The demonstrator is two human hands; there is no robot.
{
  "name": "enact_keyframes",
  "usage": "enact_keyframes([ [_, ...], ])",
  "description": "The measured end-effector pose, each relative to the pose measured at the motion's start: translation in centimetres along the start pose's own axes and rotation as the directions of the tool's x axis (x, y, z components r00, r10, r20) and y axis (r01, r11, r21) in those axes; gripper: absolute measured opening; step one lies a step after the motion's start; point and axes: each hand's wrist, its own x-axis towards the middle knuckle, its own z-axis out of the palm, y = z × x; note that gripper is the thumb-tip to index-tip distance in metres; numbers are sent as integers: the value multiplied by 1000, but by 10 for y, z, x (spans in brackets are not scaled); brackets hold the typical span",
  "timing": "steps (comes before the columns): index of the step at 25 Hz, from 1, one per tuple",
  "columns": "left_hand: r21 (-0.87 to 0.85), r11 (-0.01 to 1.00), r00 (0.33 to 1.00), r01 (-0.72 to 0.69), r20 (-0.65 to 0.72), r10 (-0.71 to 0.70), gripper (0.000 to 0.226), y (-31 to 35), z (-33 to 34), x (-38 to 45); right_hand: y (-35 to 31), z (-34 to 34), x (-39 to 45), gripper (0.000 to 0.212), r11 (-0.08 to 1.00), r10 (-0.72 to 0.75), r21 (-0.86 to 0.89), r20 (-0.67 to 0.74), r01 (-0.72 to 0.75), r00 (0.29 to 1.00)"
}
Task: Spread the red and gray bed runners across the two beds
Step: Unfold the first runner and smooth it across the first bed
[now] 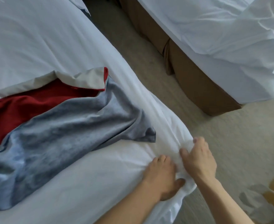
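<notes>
Both hands work the corner of the white sheet (100,183): the left hand (161,173) presses down with its thumb tucked under a fold, and the right hand (197,160) pinches bunched fabric, fingers curled. Neither touches a runner. Up and left of them the gray runner (65,136) lies crumpled over the red runner (20,109), both heaped on this bed. The second bed (213,29), beyond the hands, looks bare, so the spreading seems hardly begun.

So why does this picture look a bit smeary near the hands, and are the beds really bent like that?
Head view: the right hand and left hand are softened by motion blur; the near bed has edges bowed by the wide-angle lens; soft, even light, with faint shadows in the bed runner folds.
</notes>
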Motion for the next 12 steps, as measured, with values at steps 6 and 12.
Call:
enact_keyframes([
  [6,50,961,729,272,-662,-172,17,-157,-127,26,-127,-19,39,28,852,-404,294,-156,433,901],
  [12,155,666,678,730,-47,-733,29,-279,-186,22,-162,13,32,11,870,-493,142,225,473,840],
])
